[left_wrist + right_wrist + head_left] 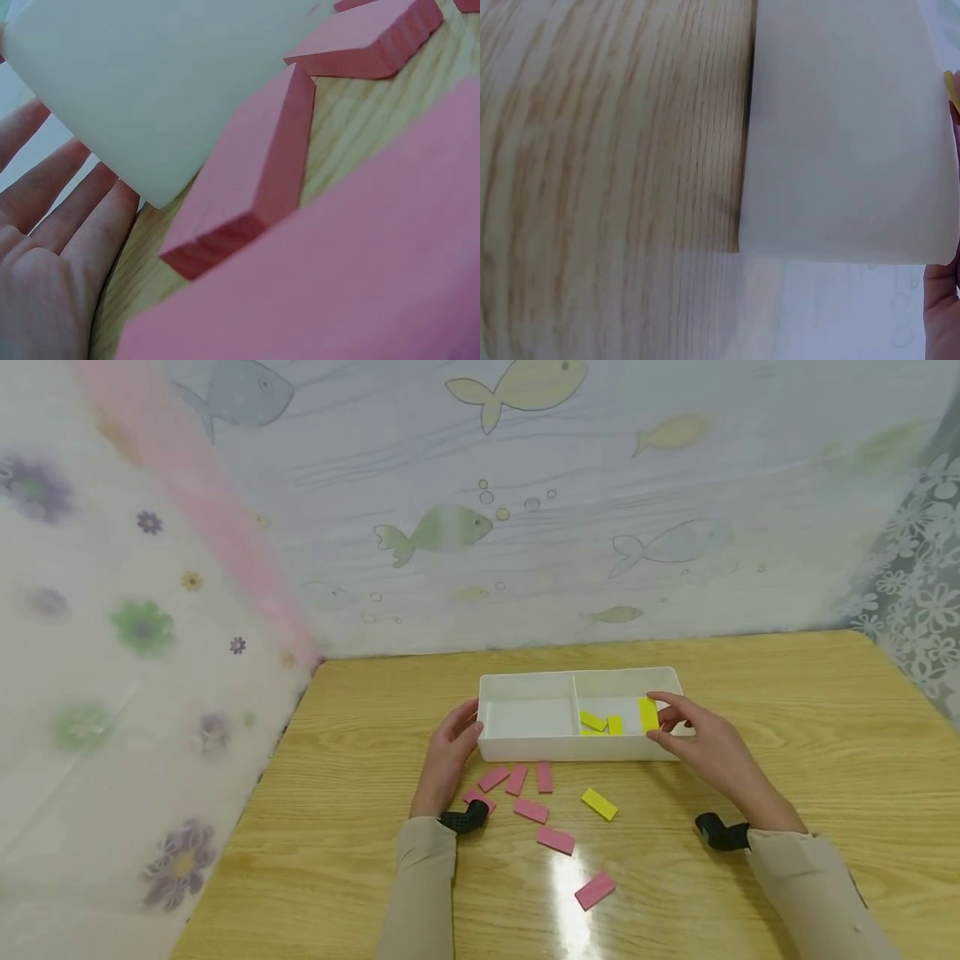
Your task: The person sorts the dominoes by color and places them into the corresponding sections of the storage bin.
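Observation:
A white two-compartment box (525, 749) stands on the table. My left hand (447, 752) rests against its left end, with fairly straight fingers along the wall in the left wrist view. Over the right compartment, my right hand (708, 743) pinches a yellow block (648, 715) between thumb and fingers. Several yellow blocks (615, 725) lie in that compartment, and the left one holds nothing. In the right wrist view the box wall (847, 135) hides most of the hand; a sliver of yellow shows at the right edge.
In front of the box lie several pink blocks (556, 840) and one yellow block (599, 804) on the wooden table (322, 852). One pink block is partly behind the left wrist camera (467, 818). A fish-patterned curtain (540, 560) hangs behind the table.

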A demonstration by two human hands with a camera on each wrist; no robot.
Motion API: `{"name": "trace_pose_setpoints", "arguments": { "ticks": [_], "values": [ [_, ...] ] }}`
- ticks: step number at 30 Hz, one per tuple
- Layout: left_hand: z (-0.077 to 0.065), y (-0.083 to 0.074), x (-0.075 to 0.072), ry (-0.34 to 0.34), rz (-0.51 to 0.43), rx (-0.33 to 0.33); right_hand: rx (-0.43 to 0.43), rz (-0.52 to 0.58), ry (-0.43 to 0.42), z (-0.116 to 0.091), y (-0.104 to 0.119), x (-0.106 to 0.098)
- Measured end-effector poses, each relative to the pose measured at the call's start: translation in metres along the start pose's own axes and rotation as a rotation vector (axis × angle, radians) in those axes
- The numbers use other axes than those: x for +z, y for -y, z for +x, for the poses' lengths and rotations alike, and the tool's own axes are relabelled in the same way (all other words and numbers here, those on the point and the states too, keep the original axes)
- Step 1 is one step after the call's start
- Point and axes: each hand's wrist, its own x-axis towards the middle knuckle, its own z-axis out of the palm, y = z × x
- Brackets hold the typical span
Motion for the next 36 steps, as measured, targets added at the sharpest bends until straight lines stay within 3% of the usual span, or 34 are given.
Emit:
{"name": "trace_pose_setpoints", "arguments": {
  "ticks": [15,28,36],
  "values": [
    [0.0011,0.0022,0.0001,-0.005,0.007,-0.004,0.000,0.004,0.016,0.0001,-0.0015,-0.0014],
    [0.0005,0.0028,-0.0031,-0.001,0.021,-0.002,-0.027,-0.059,-0.003,0.0025,-0.0008,-0.0010],
    [0.0020,0.0026,-0.0002,0.013,0.017,-0.001,0.070,-0.050,0.006,-0.0004,-0.0054,-0.0049]
  ]
}}
